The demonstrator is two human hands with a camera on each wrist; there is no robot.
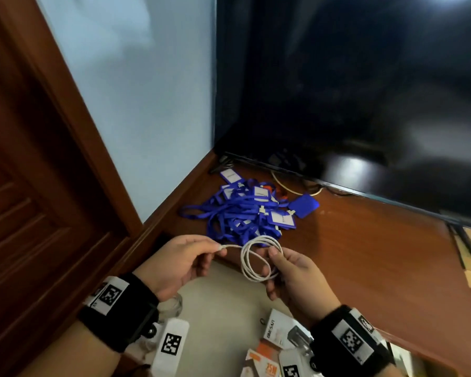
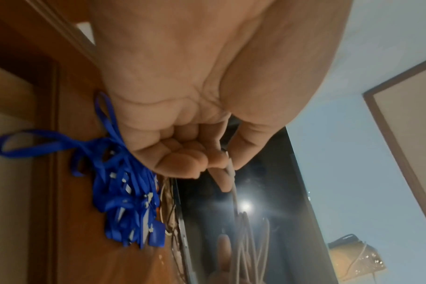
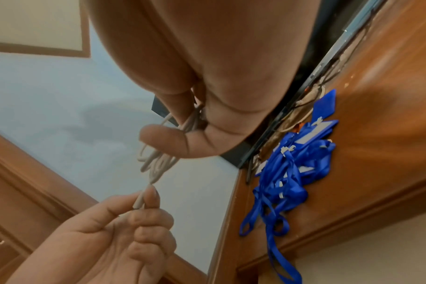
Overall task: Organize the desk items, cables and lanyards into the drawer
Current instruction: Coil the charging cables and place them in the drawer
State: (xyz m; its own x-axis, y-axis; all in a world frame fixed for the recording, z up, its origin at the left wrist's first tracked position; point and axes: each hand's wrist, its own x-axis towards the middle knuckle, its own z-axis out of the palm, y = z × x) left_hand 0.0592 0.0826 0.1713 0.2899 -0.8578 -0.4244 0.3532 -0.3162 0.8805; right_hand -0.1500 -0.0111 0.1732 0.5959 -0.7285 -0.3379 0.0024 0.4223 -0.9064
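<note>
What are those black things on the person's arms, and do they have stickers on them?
Both hands are bare, with no gloves or sleeves. The left hand and the right hand each have a wide black band strapped round the wrist. On top of each band sits a white tag printed with a black-and-white square pattern, like a pixel puzzle.

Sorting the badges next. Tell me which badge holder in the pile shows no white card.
The solid blue badge holder at the pile's right edge, nearest the screen; the other holders show white faces among the lanyards.
</note>
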